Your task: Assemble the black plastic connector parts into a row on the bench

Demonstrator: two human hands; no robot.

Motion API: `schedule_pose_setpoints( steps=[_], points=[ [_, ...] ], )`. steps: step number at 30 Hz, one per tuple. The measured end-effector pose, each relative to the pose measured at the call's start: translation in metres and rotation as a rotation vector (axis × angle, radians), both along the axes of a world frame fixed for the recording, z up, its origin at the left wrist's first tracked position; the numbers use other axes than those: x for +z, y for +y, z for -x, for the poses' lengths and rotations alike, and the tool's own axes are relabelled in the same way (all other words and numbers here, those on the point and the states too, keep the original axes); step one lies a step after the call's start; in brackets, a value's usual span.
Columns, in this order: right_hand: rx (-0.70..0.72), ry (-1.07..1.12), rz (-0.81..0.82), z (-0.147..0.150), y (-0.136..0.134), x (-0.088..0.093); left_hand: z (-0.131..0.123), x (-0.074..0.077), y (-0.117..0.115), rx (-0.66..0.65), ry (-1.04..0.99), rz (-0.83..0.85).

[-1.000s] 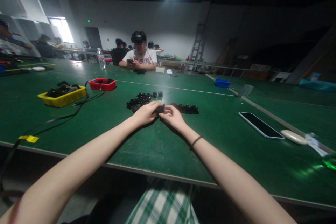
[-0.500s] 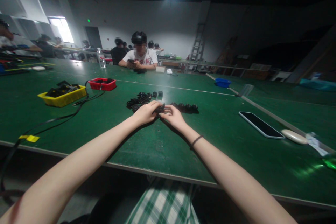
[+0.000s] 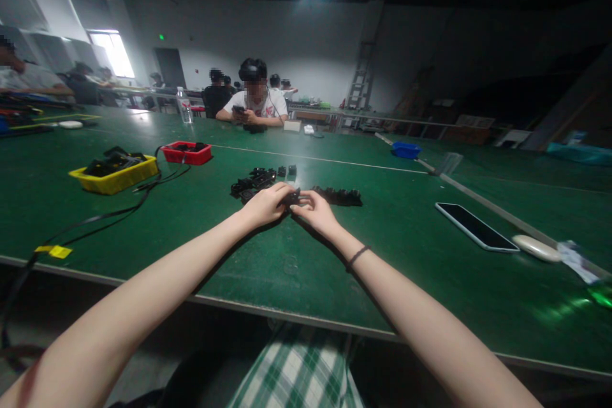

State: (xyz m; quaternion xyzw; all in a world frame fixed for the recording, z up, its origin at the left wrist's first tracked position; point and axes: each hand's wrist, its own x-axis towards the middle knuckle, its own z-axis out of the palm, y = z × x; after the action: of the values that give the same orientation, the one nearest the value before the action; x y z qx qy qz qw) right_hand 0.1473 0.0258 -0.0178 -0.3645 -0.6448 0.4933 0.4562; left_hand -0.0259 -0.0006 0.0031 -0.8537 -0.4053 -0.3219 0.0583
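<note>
Between my two hands, just above the green table (image 3: 296, 287), is a small black part (image 3: 292, 197), too dark and small to name its kind. My left hand (image 3: 268, 205) is closed around it. The fingertips of my right hand (image 3: 316, 211) meet its right side in a pinch. Behind my left hand lies a loose pile of black parts (image 3: 252, 182). Two small black blocks (image 3: 287, 171) sit a little farther back. A row of similar black pieces (image 3: 342, 196) stretches out beyond my right hand.
On the left stand a yellow bin (image 3: 115, 180) and a red bin (image 3: 187, 154) with black parts, beside a black cable (image 3: 138, 205). A phone (image 3: 475, 227), a pale rounded object (image 3: 536, 248) and a blue bin (image 3: 406, 151) lie right. A person (image 3: 255, 99) sits opposite.
</note>
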Motion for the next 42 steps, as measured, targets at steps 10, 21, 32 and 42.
schedule_pose_setpoints(
  steps=[10, 21, 32, 42],
  points=[
    [0.012, 0.003, -0.024, -0.0009, 0.0015, -0.0016, -0.0001, 0.0008, -0.0008, 0.005, 0.015, -0.004],
    [-0.017, -0.029, -0.041, -0.0003, 0.0002, -0.0008, 0.0002, 0.0015, -0.0007, -0.009, 0.015, -0.016],
    [-0.03, -0.022, -0.025, -0.0004, 0.0014, -0.002, 0.0006, 0.0007, -0.0009, -0.05, -0.013, -0.061],
    [-0.027, -0.019, -0.029, -0.0009, 0.0027, -0.003, -0.0008, 0.0033, -0.0035, -0.052, -0.008, -0.059]
  ],
)
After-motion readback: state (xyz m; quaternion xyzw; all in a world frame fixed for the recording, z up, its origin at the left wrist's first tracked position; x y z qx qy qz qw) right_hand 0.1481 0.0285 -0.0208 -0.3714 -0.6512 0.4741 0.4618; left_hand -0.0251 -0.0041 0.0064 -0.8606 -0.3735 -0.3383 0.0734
